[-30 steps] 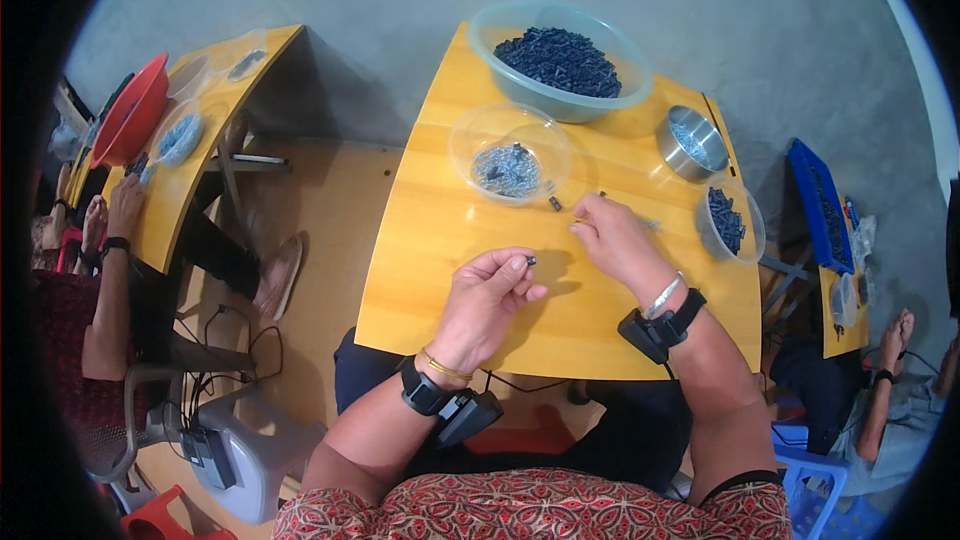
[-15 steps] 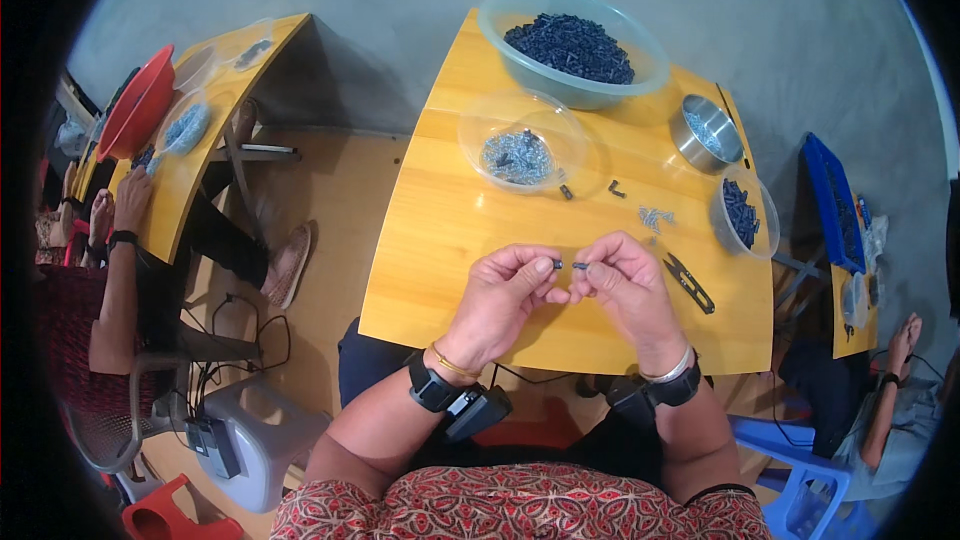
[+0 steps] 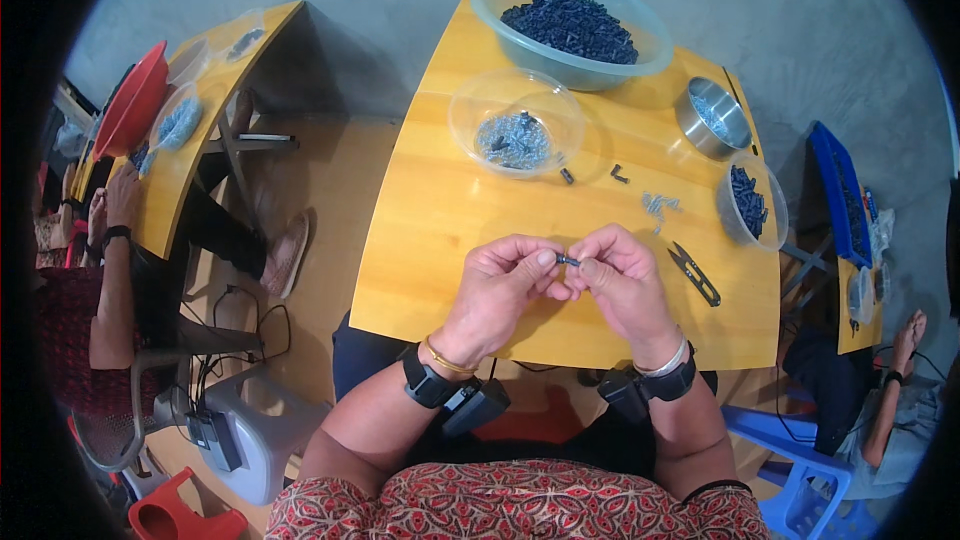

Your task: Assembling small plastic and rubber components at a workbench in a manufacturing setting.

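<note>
My left hand [image 3: 508, 285] and my right hand [image 3: 620, 285] meet above the near part of the yellow table, thumbs and forefingers pinched. Between their tips is a small dark cylindrical part [image 3: 567, 260], held from both sides; the fingers hide most of it. Beyond my hands two dark pieces [image 3: 620, 174] lie on the tabletop. Close to them is a little heap of small silvery pins [image 3: 659, 206]. Black thread snips [image 3: 695, 274] rest to the right of my right hand.
A transparent bowl [image 3: 462, 139] holds shiny small parts and dark pieces. Behind it stands a big teal basin [image 3: 655, 58] heaped with dark pieces. At right are a steel bowl [image 3: 712, 147] and a plastic tub [image 3: 778, 218]. People work at tables on both sides.
The two dark pieces, apart in my fingertips before, now touch end to end. My hands have drawn slightly closer together. The view has shifted a little.
</note>
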A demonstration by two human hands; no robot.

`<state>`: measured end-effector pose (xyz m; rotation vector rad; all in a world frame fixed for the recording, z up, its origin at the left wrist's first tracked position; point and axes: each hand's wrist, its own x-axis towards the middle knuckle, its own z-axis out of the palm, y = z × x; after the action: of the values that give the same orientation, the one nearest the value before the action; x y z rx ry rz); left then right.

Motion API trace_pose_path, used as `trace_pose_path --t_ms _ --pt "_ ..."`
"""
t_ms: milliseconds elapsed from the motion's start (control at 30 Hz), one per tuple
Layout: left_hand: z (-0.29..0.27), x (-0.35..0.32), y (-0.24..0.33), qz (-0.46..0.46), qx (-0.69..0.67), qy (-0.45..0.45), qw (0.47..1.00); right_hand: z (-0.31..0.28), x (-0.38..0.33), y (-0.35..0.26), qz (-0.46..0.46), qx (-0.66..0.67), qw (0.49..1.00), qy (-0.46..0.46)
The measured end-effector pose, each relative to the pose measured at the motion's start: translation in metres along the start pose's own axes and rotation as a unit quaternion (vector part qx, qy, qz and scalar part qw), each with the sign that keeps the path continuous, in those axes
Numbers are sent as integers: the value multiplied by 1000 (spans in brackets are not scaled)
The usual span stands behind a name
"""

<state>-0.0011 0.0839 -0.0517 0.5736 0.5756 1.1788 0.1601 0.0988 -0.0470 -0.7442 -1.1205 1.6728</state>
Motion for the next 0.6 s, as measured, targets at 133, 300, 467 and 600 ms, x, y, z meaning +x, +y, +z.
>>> trace_pose_path --t_ms 133,300,467,600 --pt "-2 -2 -1 -13 -30 -14 999 1 -2 -4 27 30 999 -7" --pt "-3 -2 -11 65 86 39 993 9 -5 -9 88 131 987 5" --pt "-1 -2 -13 93 93 33 991 14 -6 -12 111 189 976 21" --pt "0 -3 -18 106 48 17 993 15 -8 -2 89 194 977 14"
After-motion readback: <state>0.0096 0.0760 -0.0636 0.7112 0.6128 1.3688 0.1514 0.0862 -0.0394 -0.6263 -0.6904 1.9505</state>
